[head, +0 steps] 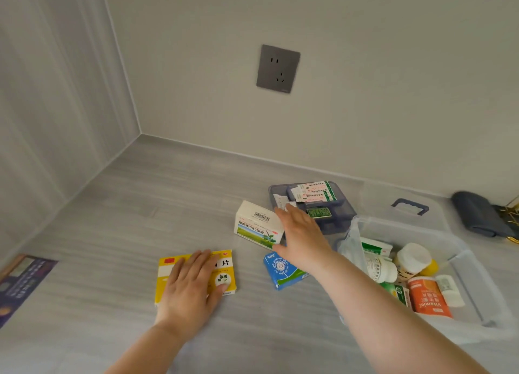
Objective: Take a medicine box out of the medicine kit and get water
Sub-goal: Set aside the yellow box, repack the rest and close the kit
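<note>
Medicine boxes already lie out on the grey counter [112,205], so the taking-out step looks largely done and the water step has not begun; no cup or tap shows anywhere in view. Taking the clear medicine kit [474,275] as the landmark: it sits open with bottles and packets still inside, its blue inner tray [337,222] set just behind it and its clear lid [393,196] behind that. To the left of the kit stands a white and green box [257,227], a small blue box [283,272] lies nearer the camera, and a yellow medicine box [168,272] lies farthest left from the kit. The left hand [191,286] lies flat and spread on the yellow box, pressing rather than pinching it. The right hand [302,236] hangs open, fingers spread, between the white and green box and the tray, gripping nothing. Next, I judge, one box must be chosen and closed on properly before turning away for water. Far left of the kit the counter is mostly bare up to the wall corner, apart from a leaflet [22,283] at its edge, giving easy room to slide or lift.
</note>
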A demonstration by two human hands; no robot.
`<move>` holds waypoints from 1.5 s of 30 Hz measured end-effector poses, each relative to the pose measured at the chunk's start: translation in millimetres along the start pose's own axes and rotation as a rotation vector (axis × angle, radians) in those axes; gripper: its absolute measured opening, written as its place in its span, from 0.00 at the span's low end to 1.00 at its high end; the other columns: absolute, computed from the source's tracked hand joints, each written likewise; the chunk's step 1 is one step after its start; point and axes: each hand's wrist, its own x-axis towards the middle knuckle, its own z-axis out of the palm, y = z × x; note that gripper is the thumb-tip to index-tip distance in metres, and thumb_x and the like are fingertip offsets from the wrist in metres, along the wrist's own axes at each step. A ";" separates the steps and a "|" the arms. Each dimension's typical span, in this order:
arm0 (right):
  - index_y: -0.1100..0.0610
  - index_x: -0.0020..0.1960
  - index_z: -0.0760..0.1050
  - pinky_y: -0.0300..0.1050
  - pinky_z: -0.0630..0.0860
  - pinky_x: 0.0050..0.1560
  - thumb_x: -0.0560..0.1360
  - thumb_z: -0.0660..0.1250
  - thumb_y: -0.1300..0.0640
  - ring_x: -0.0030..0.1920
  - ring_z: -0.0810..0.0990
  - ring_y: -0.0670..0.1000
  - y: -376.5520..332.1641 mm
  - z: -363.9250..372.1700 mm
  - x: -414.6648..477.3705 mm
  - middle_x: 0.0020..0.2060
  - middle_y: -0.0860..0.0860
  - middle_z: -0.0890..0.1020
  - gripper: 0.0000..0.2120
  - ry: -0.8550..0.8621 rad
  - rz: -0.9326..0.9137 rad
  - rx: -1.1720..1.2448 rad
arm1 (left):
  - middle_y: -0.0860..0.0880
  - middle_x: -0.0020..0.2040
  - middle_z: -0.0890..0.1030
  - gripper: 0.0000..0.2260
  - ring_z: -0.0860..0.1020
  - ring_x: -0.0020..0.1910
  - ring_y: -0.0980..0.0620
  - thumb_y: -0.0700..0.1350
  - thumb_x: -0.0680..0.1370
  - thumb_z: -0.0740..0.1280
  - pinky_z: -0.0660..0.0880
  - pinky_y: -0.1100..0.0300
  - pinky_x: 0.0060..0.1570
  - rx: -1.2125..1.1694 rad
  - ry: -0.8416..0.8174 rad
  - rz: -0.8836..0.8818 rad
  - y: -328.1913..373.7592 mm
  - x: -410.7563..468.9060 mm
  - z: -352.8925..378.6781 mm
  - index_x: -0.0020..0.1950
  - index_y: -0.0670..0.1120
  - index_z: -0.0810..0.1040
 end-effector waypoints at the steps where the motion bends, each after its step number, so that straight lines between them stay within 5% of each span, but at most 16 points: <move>1: 0.54 0.70 0.51 0.54 0.57 0.70 0.71 0.65 0.53 0.71 0.56 0.58 -1.6 3.3 6.5 0.72 0.57 0.57 0.34 -0.026 0.020 0.022 | 0.44 0.49 0.84 0.36 0.82 0.49 0.44 0.60 0.76 0.36 0.60 0.55 0.57 0.043 -0.031 0.010 -0.4 0.5 0.9 0.49 0.44 0.80; 7: 0.57 0.64 0.60 0.54 0.75 0.53 0.72 0.63 0.60 0.59 0.72 0.58 -2.7 11.0 24.3 0.61 0.59 0.72 0.22 -0.063 0.092 0.105 | 0.43 0.50 0.84 0.35 0.81 0.49 0.42 0.59 0.76 0.37 0.37 0.67 0.68 0.092 -0.065 0.011 -1.8 2.1 1.1 0.49 0.44 0.80; 10: 0.60 0.61 0.62 0.54 0.76 0.49 0.72 0.61 0.63 0.56 0.74 0.60 -9.3 8.0 20.1 0.59 0.60 0.73 0.18 -0.019 0.081 0.098 | 0.40 0.51 0.83 0.36 0.81 0.49 0.39 0.60 0.76 0.36 0.43 0.64 0.68 0.069 -0.021 0.022 0.9 3.6 0.1 0.49 0.41 0.80; 13: 0.59 0.62 0.62 0.50 0.74 0.47 0.72 0.61 0.63 0.55 0.74 0.59 -5.8 -5.9 3.3 0.59 0.58 0.72 0.19 0.096 0.013 0.164 | 0.37 0.54 0.81 0.40 0.78 0.53 0.35 0.64 0.73 0.36 0.64 0.46 0.65 -0.061 0.012 0.016 10.3 2.7 0.6 0.52 0.38 0.78; 15: 0.56 0.63 0.62 0.48 0.73 0.51 0.73 0.61 0.61 0.57 0.74 0.59 7.3 -25.0 -15.1 0.61 0.56 0.72 0.20 0.172 0.013 0.311 | 0.35 0.56 0.79 0.40 0.76 0.56 0.33 0.66 0.72 0.38 0.68 0.36 0.58 -0.152 0.079 0.012 22.7 5.3 3.9 0.53 0.37 0.77; 18: 0.51 0.63 0.65 0.33 0.71 0.49 0.70 0.65 0.61 0.54 0.74 0.52 39.9 -60.7 -47.5 0.54 0.49 0.73 0.22 0.251 0.015 0.589 | 0.35 0.62 0.74 0.30 0.71 0.62 0.35 0.61 0.72 0.52 0.65 0.41 0.62 -0.339 0.148 -0.033 52.5 15.6 5.8 0.57 0.37 0.74; 21: 0.44 0.56 0.68 0.41 0.71 0.54 0.68 0.67 0.62 0.53 0.76 0.48 86.1 -92.8 -84.1 0.52 0.46 0.76 0.22 0.287 0.024 0.703 | 0.36 0.60 0.75 0.14 0.71 0.61 0.38 0.44 0.73 0.64 0.64 0.49 0.62 -0.467 0.149 0.010 90.6 30.4 8.6 0.56 0.37 0.75; 25: 0.38 0.46 0.68 0.49 0.74 0.58 0.67 0.68 0.66 0.55 0.76 0.49 155.0 -117.0 -130.0 0.49 0.41 0.76 0.24 0.149 0.070 0.671 | 0.38 0.51 0.80 0.10 0.75 0.52 0.45 0.42 0.73 0.63 0.65 0.60 0.56 -0.500 0.163 0.247 150.4 53.2 0.4 0.48 0.38 0.80; 28: 0.42 0.51 0.70 0.30 0.71 0.49 0.66 0.69 0.67 0.51 0.75 0.45 189.3 -113.8 -150.0 0.46 0.37 0.74 0.24 0.022 0.123 0.474 | 0.41 0.50 0.81 0.07 0.75 0.50 0.48 0.38 0.75 0.63 0.64 0.67 0.54 -0.438 0.152 0.462 197.9 80.3 -9.5 0.47 0.39 0.80; 30: 0.48 0.58 0.70 0.22 0.68 0.43 0.66 0.69 0.66 0.50 0.73 0.43 202.8 -106.1 -154.9 0.47 0.39 0.73 0.24 -0.052 0.144 0.349 | 0.43 0.52 0.81 0.07 0.75 0.55 0.45 0.43 0.74 0.65 0.62 0.59 0.60 -0.236 0.016 0.619 225.1 99.3 -9.4 0.49 0.43 0.80; 34: 0.47 0.60 0.69 0.34 0.70 0.52 0.67 0.68 0.64 0.53 0.72 0.44 218.5 -93.7 -153.7 0.51 0.42 0.72 0.24 -0.138 0.170 0.322 | 0.46 0.64 0.71 0.24 0.61 0.67 0.46 0.53 0.68 0.70 0.48 0.51 0.70 0.337 -0.367 0.682 259.6 114.4 4.3 0.62 0.50 0.70; 40: 0.47 0.60 0.69 0.39 0.72 0.56 0.68 0.69 0.63 0.54 0.73 0.45 231.7 -88.0 -147.4 0.52 0.43 0.74 0.24 -0.190 0.156 0.381 | 0.46 0.75 0.42 0.40 0.37 0.72 0.40 0.49 0.67 0.72 0.42 0.35 0.69 0.712 -0.351 0.767 273.1 99.6 41.6 0.71 0.51 0.50; 45: 0.47 0.61 0.69 0.40 0.74 0.54 0.68 0.69 0.61 0.54 0.75 0.46 232.8 -85.9 -140.3 0.53 0.45 0.76 0.24 -0.243 0.135 0.454 | 0.44 0.74 0.37 0.43 0.41 0.73 0.42 0.44 0.70 0.68 0.55 0.38 0.69 0.559 -0.212 0.542 265.4 106.8 40.4 0.70 0.53 0.37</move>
